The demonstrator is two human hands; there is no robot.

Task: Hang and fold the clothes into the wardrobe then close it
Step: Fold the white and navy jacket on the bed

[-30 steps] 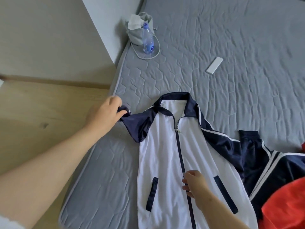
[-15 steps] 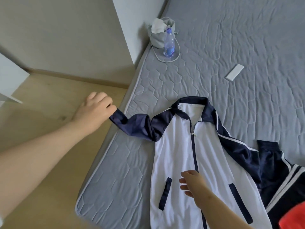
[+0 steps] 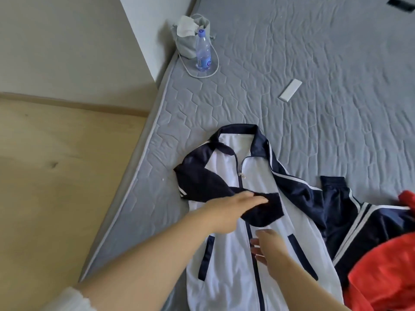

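Pressing the folded navy sleeve point(image 3: 265, 213) across the white-and-navy zipped track jacket point(image 3: 226, 283) with the left hand point(image 3: 226, 212), fingers straight; resting the right hand point(image 3: 268, 245), fingers loose and apart, beside the zip; all atop the grey quilted mattress point(image 3: 292, 122).

The person wears a white, crinkled fabric sleeve point(image 3: 69, 299) with a gathered edge, which ends high on the left arm. From there down to the left hand point(image 3: 233, 209) the arm is uncovered. The right hand point(image 3: 267, 245) and forearm are uncovered too.
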